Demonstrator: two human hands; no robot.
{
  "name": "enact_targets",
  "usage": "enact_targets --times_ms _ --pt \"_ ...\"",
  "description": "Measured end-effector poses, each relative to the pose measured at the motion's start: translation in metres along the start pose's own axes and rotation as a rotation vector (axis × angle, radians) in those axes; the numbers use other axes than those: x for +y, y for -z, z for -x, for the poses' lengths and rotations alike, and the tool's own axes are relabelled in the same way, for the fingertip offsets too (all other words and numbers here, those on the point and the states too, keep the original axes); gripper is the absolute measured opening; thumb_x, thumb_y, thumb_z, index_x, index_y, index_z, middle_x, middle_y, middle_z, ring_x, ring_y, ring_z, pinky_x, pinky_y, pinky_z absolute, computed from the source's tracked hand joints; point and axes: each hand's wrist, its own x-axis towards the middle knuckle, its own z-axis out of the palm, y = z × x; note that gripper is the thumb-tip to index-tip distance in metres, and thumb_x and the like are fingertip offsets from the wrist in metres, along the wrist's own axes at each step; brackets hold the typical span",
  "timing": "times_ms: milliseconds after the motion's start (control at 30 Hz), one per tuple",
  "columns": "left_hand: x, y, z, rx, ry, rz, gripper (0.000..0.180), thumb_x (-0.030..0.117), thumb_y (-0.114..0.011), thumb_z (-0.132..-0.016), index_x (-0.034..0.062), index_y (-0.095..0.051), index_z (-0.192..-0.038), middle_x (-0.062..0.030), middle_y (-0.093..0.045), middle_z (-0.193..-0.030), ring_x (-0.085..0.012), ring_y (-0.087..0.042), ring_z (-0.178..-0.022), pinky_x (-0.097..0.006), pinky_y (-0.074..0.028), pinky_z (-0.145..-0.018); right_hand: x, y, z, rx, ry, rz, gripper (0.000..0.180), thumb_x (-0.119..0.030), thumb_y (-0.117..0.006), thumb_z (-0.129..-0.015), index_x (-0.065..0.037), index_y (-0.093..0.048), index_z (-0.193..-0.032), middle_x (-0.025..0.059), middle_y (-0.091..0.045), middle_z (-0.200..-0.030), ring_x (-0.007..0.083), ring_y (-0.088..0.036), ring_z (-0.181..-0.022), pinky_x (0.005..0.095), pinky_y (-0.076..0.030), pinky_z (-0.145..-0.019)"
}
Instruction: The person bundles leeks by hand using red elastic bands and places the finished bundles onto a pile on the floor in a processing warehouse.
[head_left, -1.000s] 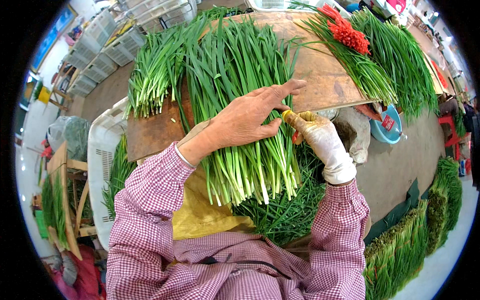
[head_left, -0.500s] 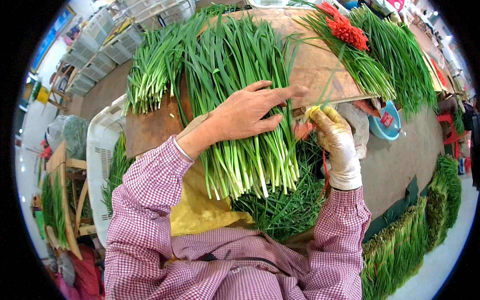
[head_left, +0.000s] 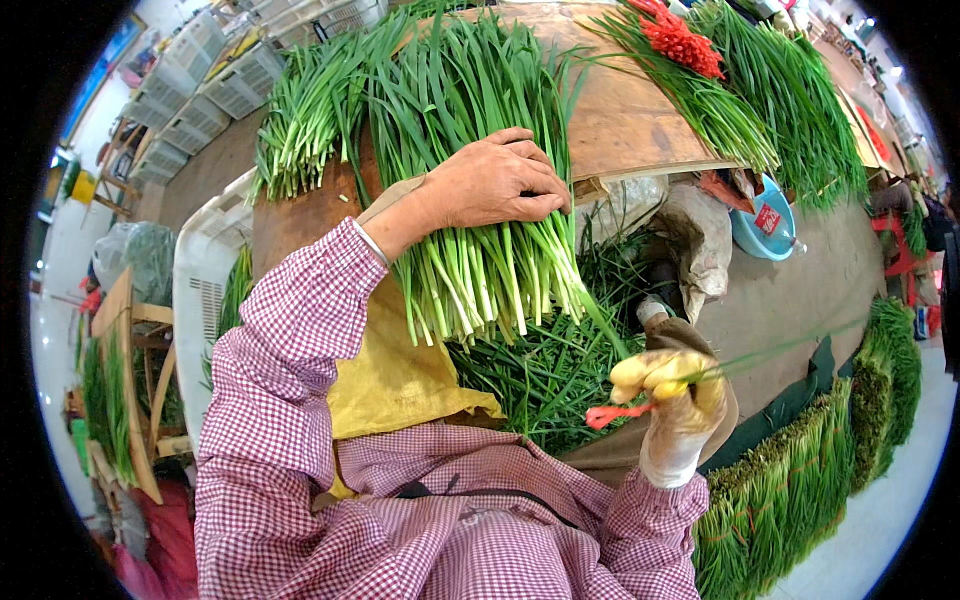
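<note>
A thick bunch of garlic chives [head_left: 480, 285] lies over the near edge of a wooden table [head_left: 640, 125], its pale cut ends toward me. Across its middle rests my bare left hand [head_left: 500, 180], fingers bent over the right side of the stalks. My right hand [head_left: 680, 400], in a stained white and yellow glove, is closed at the lower right of the bunch. A long green chive leaf [head_left: 605, 322] runs into its fingers and trails out to the right. From the same hand sticks a red tie [head_left: 608, 415].
More chives [head_left: 310, 130] lie left on the table. At the far right are other chives [head_left: 790, 110] and a bundle of red ties [head_left: 680, 40]. Below lies a heap of loose leaves [head_left: 530, 380]. A white crate [head_left: 205, 270] and a blue basin [head_left: 768, 225] flank the table.
My right hand has moved down toward me from beside the bunch, drawing a leaf out. My left fingers, formerly spread with the index pointing right, have curled over the stalks.
</note>
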Motion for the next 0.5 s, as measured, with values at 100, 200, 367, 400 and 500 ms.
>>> enact_targets --times_ms 100,200,367,400,500 --pt "-0.001 0.001 0.000 -0.030 0.025 0.032 0.024 0.025 -0.045 -0.087 0.0153 -0.067 -0.092 0.0019 -0.064 -0.097 -0.0145 -0.055 -0.098 -0.039 -0.027 -0.102 -0.005 0.007 0.023 -0.043 0.001 -0.111 0.012 -0.010 -0.063 -0.081 0.000 -0.055 -0.083 0.0154 -0.062 -0.073 0.0241 -0.061 -0.059 0.0375 -0.054 -0.056" --pt "-0.001 0.002 0.000 -0.018 -0.001 0.021 0.024 0.025 -0.045 -0.087 0.0157 -0.067 -0.092 0.0010 -0.064 -0.098 -0.0146 -0.055 -0.098 -0.038 -0.028 -0.102 -0.015 0.022 0.035 -0.176 0.149 -0.392 0.012 -0.003 -0.054 -0.086 0.000 -0.055 -0.098 0.0147 -0.061 -0.080 0.0228 -0.054 -0.040 0.0301 -0.042 -0.031" --pt "0.004 0.003 -0.007 -0.075 -0.016 0.004 0.026 0.027 -0.043 -0.089 0.0144 -0.063 -0.101 -0.0010 -0.062 -0.104 -0.0175 -0.053 -0.103 -0.043 -0.022 -0.106 0.017 0.079 0.011 -0.037 -0.281 -0.166 0.015 -0.019 -0.053 -0.088 -0.005 -0.058 -0.084 0.0043 -0.060 -0.066 0.0135 -0.055 -0.050 0.0261 -0.048 -0.046" --pt "0.005 0.008 0.000 -0.078 0.015 -0.015 0.027 0.028 -0.042 -0.090 0.0143 -0.062 -0.103 -0.0013 -0.061 -0.105 -0.0180 -0.052 -0.105 -0.044 -0.021 -0.107 0.030 0.075 -0.008 0.022 -0.500 0.388 0.018 -0.023 -0.055 -0.086 -0.005 -0.060 -0.086 0.0034 -0.062 -0.066 0.0146 -0.058 -0.053 0.0258 -0.048 -0.049" --pt "0.004 0.012 -0.004 -0.100 0.001 -0.049 0.030 0.030 -0.039 -0.092 0.0159 -0.056 -0.114 -0.0020 -0.057 -0.114 -0.0193 -0.048 -0.114 -0.047 -0.016 -0.109 0.090 0.112 -0.012 -0.003 -0.537 0.852 0.020 -0.027 -0.057 -0.085 -0.009 -0.062 -0.092 0.0031 -0.063 -0.063 0.0143 -0.060 -0.056 0.0250 -0.046 -0.051"
